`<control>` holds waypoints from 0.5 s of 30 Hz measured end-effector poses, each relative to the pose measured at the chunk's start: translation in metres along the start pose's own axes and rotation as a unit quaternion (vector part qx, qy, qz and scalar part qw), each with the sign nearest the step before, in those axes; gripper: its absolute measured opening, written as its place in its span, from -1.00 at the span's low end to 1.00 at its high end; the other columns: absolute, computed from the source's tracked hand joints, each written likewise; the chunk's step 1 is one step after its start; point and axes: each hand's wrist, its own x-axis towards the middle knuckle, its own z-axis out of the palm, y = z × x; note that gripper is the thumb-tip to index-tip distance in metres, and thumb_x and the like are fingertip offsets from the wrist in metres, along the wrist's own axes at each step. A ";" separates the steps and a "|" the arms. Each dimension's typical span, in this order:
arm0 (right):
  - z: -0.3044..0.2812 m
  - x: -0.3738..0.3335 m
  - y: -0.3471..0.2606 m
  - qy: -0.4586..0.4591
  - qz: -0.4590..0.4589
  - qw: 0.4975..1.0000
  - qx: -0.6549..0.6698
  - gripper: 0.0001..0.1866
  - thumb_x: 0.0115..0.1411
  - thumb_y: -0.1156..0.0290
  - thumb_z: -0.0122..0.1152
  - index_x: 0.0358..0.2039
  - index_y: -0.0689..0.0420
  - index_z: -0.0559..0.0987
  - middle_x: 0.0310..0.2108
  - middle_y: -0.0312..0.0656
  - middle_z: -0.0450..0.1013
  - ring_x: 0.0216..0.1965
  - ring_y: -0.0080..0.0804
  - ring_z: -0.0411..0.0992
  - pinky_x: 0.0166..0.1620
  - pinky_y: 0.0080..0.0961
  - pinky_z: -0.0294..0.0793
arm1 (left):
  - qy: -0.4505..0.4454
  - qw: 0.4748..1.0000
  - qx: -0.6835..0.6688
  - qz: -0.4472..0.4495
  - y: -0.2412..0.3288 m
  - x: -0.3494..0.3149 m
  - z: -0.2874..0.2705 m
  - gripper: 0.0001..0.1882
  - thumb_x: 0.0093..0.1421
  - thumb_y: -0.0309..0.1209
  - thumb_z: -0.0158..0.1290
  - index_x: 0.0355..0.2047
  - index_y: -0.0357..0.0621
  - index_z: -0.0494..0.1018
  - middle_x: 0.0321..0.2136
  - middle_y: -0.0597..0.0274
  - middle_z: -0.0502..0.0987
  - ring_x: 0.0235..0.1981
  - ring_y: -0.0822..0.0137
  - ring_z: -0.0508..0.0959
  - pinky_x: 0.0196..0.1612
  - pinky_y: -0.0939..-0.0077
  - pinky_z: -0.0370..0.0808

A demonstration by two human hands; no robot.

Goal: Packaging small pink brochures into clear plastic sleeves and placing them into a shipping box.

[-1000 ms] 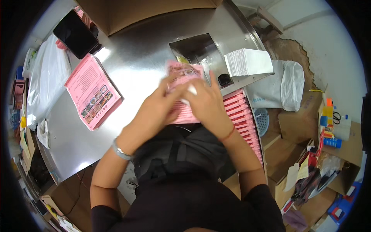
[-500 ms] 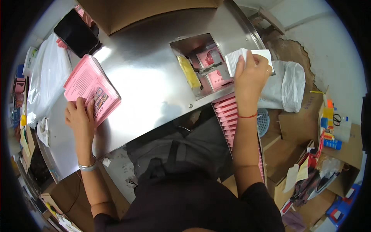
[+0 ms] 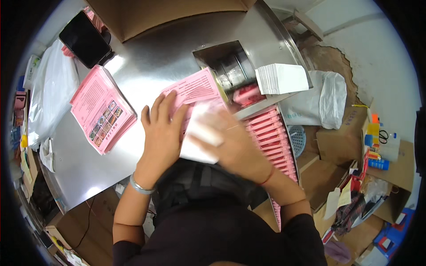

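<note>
My left hand (image 3: pixel 160 124) lies with its fingers spread over a pink printed sheet (image 3: pixel 195 86) at the front edge of the steel table. A white slip of paper (image 3: pixel 195 148) covers that sheet's near part. My right hand (image 3: pixel 237 144), smeared by motion, has its fingers on the white slip. On the left rests a stack of pink printed sheets (image 3: pixel 100 108) with small pictures on the top one. A fanned stack of white slips (image 3: pixel 284 80) sits beyond my right hand, beside the table's rectangular opening (image 3: pixel 228 62).
A pink packet (image 3: pixel 246 94) shows inside the opening. Below the table's right side, pink packets (image 3: pixel 270 144) stand in a long row. A phone (image 3: pixel 86 39) is at the far left, and a cardboard box (image 3: pixel 177 17) at the back. White plastic bags (image 3: pixel 51 93) hang over the left side.
My left hand has moved right from the pink stack, and a pink sheet now lies under it. My right hand has come from the white stack toward the middle with a white slip.
</note>
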 end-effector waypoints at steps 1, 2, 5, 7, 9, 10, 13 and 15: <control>0.007 -0.002 -0.009 -0.131 -0.073 0.988 -0.020 -0.60 0.06 0.45 0.13 -0.04 0.06 0.61 -0.01 -0.06 0.42 -0.07 -0.12 0.42 0.14 0.02 0.35 | 0.000 1.000 0.000 0.001 -0.004 0.001 -0.002 -0.40 -0.08 -0.29 0.27 -0.01 -0.16 0.37 0.26 -0.05 0.18 0.30 -0.12 0.14 0.29 -0.14 0.02; 0.017 0.005 0.007 -0.085 -0.062 0.994 -0.006 -0.60 0.02 0.47 0.15 -0.06 0.06 0.62 0.01 -0.10 0.42 -0.08 -0.12 0.42 0.18 0.08 0.28 | 0.002 0.995 -0.091 -0.027 -0.004 0.002 -0.007 -0.47 -0.08 -0.31 0.27 -0.09 -0.16 0.39 0.20 -0.03 0.22 0.28 -0.12 0.16 0.27 -0.18 0.03; 0.039 0.039 0.021 -0.011 0.056 0.989 -0.138 -0.70 -0.05 0.53 0.15 -0.24 0.17 0.63 -0.15 -0.14 0.50 -0.08 -0.06 0.44 0.28 0.09 0.05 | 0.033 0.979 -0.194 -0.056 0.005 0.005 -0.004 -0.61 -0.07 -0.36 0.26 -0.25 -0.12 0.38 0.10 0.06 0.29 0.27 -0.14 0.17 0.24 -0.25 0.01; 0.036 0.042 0.032 -0.045 0.017 0.998 -0.044 -0.74 -0.04 0.56 0.14 -0.27 0.20 0.61 -0.18 -0.11 0.52 -0.10 -0.06 0.45 0.26 0.04 0.13 | 0.083 0.992 -0.098 0.010 0.016 0.008 -0.003 -0.65 -0.05 -0.36 0.24 -0.26 -0.09 0.38 0.16 0.03 0.26 0.28 -0.15 0.16 0.26 -0.25 0.00; 0.016 0.029 0.054 0.012 0.011 0.998 0.067 -0.81 0.05 0.63 0.09 -0.30 0.27 0.59 -0.19 -0.04 0.55 -0.14 -0.15 0.50 0.14 -0.17 0.36 | -0.008 0.996 -0.052 0.069 0.014 0.006 -0.002 -0.61 -0.04 -0.32 0.27 -0.19 -0.06 0.43 0.29 -0.08 0.13 0.31 -0.20 0.11 0.28 -0.36 -0.05; -0.005 0.020 0.055 0.110 0.114 0.987 0.015 -0.79 0.13 0.63 0.04 -0.25 0.31 0.60 -0.14 -0.02 0.54 -0.18 -0.17 0.50 0.01 -0.26 0.46 | 0.011 0.999 -0.052 0.011 0.011 0.009 -0.003 -0.57 -0.03 -0.25 0.28 -0.16 -0.07 0.44 0.30 -0.11 0.12 0.32 -0.22 0.10 0.27 -0.38 -0.05; -0.040 0.019 0.077 0.229 0.217 0.922 -0.225 -0.78 0.13 0.54 0.16 -0.20 0.33 0.57 -0.21 -0.04 0.46 -0.22 -0.09 0.36 -0.10 -0.22 0.38 | 0.027 0.998 0.011 -0.063 0.008 0.034 -0.013 -0.40 -0.06 -0.01 0.29 -0.10 -0.11 0.45 0.29 -0.20 0.13 0.33 -0.27 0.06 0.23 -0.45 -0.03; -0.030 0.020 0.085 0.133 0.210 0.889 -0.385 -0.74 0.13 0.52 0.18 -0.16 0.30 0.58 -0.22 -0.06 0.40 -0.19 -0.07 0.31 -0.08 -0.21 0.36 | 0.008 0.999 0.005 0.045 0.006 0.056 -0.008 -0.32 -0.10 0.11 0.26 -0.10 -0.12 0.46 0.27 -0.23 0.16 0.33 -0.28 0.07 0.23 -0.45 -0.03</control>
